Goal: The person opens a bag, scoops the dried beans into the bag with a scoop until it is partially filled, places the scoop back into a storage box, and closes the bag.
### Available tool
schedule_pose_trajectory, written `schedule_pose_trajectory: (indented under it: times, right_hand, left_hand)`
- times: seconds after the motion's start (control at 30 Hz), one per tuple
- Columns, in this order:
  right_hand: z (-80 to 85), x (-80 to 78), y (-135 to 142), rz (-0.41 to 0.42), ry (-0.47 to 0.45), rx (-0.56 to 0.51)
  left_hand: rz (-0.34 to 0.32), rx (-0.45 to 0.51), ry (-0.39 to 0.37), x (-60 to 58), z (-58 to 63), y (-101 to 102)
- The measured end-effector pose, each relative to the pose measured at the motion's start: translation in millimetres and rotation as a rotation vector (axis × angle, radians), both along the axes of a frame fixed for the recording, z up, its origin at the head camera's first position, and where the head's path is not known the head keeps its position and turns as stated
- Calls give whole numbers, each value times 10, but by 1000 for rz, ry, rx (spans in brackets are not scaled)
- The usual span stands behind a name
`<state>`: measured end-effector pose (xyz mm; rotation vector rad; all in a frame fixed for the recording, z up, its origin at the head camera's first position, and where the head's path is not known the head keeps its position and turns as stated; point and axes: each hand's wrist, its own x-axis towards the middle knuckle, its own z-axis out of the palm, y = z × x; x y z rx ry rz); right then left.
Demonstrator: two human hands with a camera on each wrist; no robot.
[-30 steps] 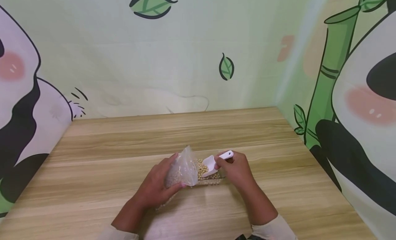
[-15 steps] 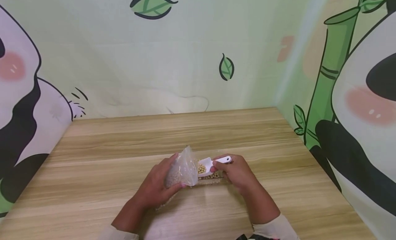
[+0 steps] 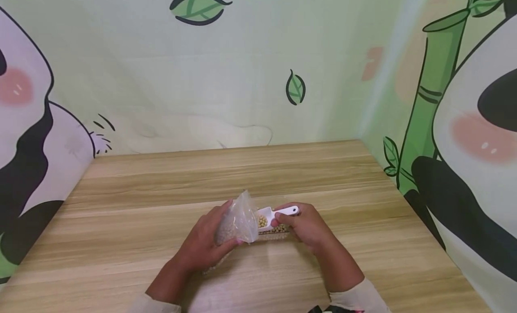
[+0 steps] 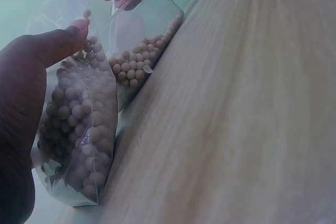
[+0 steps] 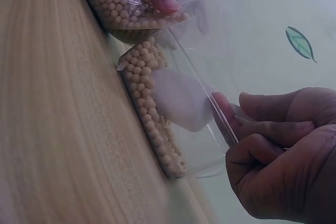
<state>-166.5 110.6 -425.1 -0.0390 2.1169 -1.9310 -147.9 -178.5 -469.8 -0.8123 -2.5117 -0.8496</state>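
Observation:
My left hand (image 3: 203, 241) grips a clear plastic bag (image 3: 242, 219) partly filled with pale, round soybeans (image 4: 79, 114). The bag leans against a clear box (image 5: 197, 153), its mouth over the box's left end. In my right hand (image 3: 311, 223), pinched by the handle between thumb and fingers, is a small white scoop (image 3: 264, 211). Its bowl carries a few soybeans and sits inside the box, close to the bag's mouth. More soybeans (image 5: 142, 87) cover the bottom of the box. The bag hides the box's left end in the head view.
The box and bag rest on a wood-grain table (image 3: 161, 183). Behind it rises a pale green wall (image 3: 250, 57) printed with leaves, and printed pandas and bamboo (image 3: 432, 89) flank both sides.
My right hand has moved the scoop slightly left, towards the bag, and its handle has gone from slanting upward to nearly level. The left hand and bag have stayed put.

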Motion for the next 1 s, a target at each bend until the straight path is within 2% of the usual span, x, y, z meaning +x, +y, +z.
schedule_pose_trajectory:
  times: [0.3,1.0]
  right_hand:
    - [18,9,8,-19,-51,-65]
    - [-18,-63,121,4,-161,-322]
  left_hand:
    - [3,0,-11,-7,-19,6]
    - [17,-8,1,-1,-21,6]
